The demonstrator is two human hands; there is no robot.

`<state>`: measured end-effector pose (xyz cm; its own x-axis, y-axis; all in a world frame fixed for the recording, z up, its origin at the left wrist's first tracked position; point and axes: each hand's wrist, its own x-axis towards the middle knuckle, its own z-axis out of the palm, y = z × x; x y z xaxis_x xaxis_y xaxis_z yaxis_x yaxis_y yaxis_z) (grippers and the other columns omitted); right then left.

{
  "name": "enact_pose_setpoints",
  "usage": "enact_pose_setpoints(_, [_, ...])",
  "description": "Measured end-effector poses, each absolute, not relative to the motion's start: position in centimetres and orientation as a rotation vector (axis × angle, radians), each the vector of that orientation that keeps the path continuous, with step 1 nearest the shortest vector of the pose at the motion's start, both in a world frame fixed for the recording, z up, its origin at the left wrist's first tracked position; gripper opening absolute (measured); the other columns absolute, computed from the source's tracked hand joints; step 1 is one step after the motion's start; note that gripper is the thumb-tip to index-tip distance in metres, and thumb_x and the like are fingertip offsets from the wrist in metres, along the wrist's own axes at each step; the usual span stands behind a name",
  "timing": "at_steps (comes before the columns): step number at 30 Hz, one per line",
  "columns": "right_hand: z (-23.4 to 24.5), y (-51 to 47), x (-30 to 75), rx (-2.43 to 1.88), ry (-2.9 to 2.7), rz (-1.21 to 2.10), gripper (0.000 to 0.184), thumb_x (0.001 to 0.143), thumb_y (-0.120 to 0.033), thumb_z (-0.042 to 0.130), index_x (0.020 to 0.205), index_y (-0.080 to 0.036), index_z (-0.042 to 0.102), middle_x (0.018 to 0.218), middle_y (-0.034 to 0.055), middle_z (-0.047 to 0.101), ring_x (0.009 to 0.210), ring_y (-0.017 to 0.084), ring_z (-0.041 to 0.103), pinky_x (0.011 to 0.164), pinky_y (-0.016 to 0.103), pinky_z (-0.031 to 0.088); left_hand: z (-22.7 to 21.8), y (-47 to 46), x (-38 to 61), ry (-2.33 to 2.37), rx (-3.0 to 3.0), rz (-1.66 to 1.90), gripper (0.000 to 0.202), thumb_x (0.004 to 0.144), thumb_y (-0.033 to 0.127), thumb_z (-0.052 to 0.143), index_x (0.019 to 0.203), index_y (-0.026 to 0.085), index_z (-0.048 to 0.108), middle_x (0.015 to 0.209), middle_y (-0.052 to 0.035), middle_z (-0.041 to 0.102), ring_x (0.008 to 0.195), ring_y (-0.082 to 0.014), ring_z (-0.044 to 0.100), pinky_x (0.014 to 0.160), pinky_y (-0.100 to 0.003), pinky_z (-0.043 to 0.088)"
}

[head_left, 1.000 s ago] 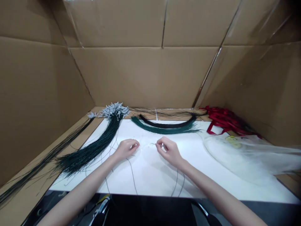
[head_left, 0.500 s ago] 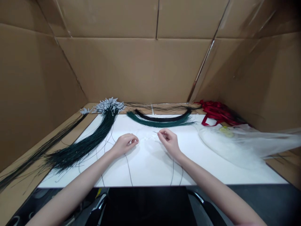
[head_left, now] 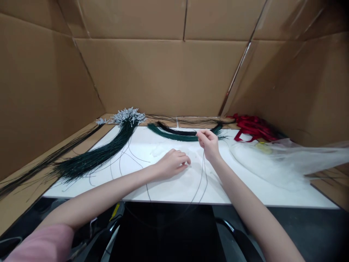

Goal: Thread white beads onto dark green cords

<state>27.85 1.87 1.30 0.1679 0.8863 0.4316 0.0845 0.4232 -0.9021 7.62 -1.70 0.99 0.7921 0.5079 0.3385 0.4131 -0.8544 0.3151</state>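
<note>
My right hand [head_left: 209, 143] is raised a little over the white board [head_left: 163, 182], fingers pinched on thin dark wires [head_left: 202, 174] that hang from it down past the front edge. My left hand [head_left: 174, 163] rests on the board just left of those wires, fingers curled and pinched near the surface; what it holds is too small to make out. A small whitish heap [head_left: 159, 148] lies on the board behind my left hand. A thick bundle of dark green wires with white bead tips [head_left: 109, 147] fans out to the left.
A curved bundle of green and black wires [head_left: 185, 134] lies at the back. Red ribbons [head_left: 252, 127] sit at the back right, a clear plastic bag [head_left: 278, 160] at the right. Cardboard walls [head_left: 163, 72] close in three sides. More dark wires [head_left: 40, 165] lie on the left cardboard ledge.
My right hand has lifted and moved back and right, pulling the thin wires up. My left hand has slid right toward the middle of the board.
</note>
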Motion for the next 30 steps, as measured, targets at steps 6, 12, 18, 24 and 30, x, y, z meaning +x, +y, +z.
enact_pose_setpoints(6, [1.8,2.2,28.6,-0.941,-1.226,0.798,0.022,0.096,-0.031,0.057,0.107,-0.013,0.062,0.097,0.0043,0.066,0.076,0.013,0.065,0.066,0.029,0.056,0.5,-1.4,12.5,0.768,2.712,0.518,0.013,0.090,0.028,0.058,0.097,0.017,0.062,0.083,-0.0016,0.065,0.078,-0.0183,0.062,0.083,-0.036,0.044])
enact_pose_setpoints(12, [1.7,2.0,28.5,-0.883,-1.224,0.842,0.020,0.096,-0.030,0.058,0.104,-0.013,0.062,0.093,0.0031,0.065,0.071,0.011,0.063,0.062,0.026,0.055,0.0,-1.1,14.0,0.786,2.653,0.408,0.021,0.092,0.033,0.060,0.095,0.012,0.064,0.090,-0.0039,0.065,0.087,-0.0186,0.063,0.087,-0.041,0.050])
enact_pose_setpoints(18, [1.5,1.8,28.0,-0.843,-1.258,0.877,0.018,0.096,-0.029,0.058,0.096,-0.012,0.062,0.080,-0.0009,0.062,0.058,0.007,0.057,0.051,0.020,0.049,-0.2,-0.9,14.0,0.751,2.503,0.442,0.019,0.093,0.029,0.060,0.089,0.011,0.064,0.092,-0.0045,0.066,0.090,-0.0173,0.064,0.086,-0.039,0.053])
enact_pose_setpoints(24, [1.4,0.9,26.9,-0.835,-1.336,0.916,0.019,0.094,-0.027,0.060,0.082,-0.013,0.057,0.062,-0.0077,0.048,0.043,0.002,0.035,0.039,0.015,0.031,1.3,0.2,8.6,0.731,2.179,0.648,0.007,0.086,0.018,0.062,0.084,0.012,0.065,0.083,-0.0033,0.069,0.078,-0.0147,0.064,0.077,-0.028,0.050])
enact_pose_setpoints(30, [0.4,-1.5,23.4,-0.874,-1.514,1.004,0.018,0.083,-0.028,0.068,0.073,-0.014,0.061,0.067,-0.0030,0.054,0.054,0.006,0.043,0.049,0.020,0.033,1.3,0.7,2.6,0.792,1.816,0.847,0.022,0.085,0.032,0.066,0.095,0.011,0.065,0.084,-0.0062,0.069,0.080,-0.0151,0.065,0.077,-0.026,0.050])
